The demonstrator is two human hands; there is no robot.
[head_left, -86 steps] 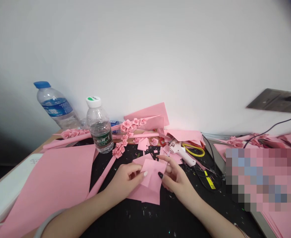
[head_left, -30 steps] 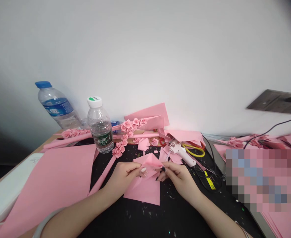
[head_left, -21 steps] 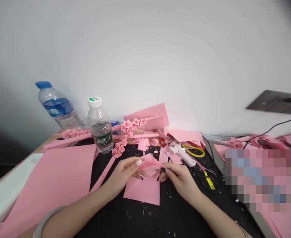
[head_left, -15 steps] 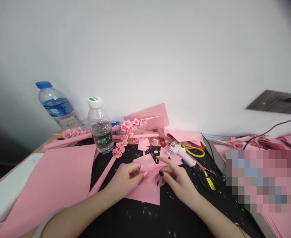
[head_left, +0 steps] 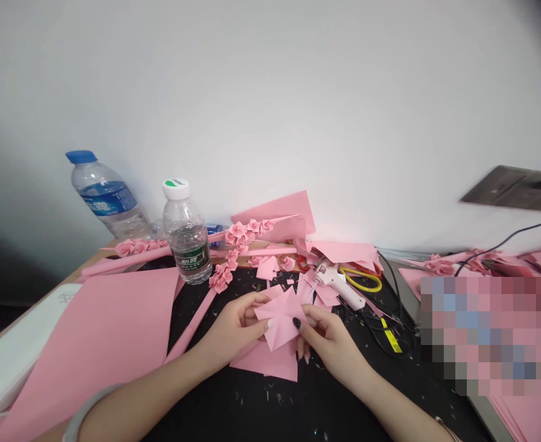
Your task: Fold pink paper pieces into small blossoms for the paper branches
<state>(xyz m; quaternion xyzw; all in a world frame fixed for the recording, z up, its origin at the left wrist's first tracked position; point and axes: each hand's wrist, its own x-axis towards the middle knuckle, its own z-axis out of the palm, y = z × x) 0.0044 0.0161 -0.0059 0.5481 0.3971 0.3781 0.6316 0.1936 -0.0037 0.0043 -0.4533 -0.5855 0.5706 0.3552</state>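
Observation:
Between my two hands is a small square of pink paper, creased and opened out, its fold lines meeting near the middle. My left hand pinches its left edge between thumb and fingers. On the right edge, my right hand grips it, the dark-nailed thumb lying on top. Beneath the square, larger pink sheets lie on the black mat. Just beyond my hands are small pink paper pieces and a white glue gun.
A bottle with a white cap and a blue-capped bottle stand at the back left. Pink paper flower stems lie behind my left hand. Yellow-handled scissors and black cable lie right. A large pink sheet covers the left side.
The small pink square, earlier seen nearly edge-on and hard to make out, is now spread flat and faces me. My right thumb has come onto its face.

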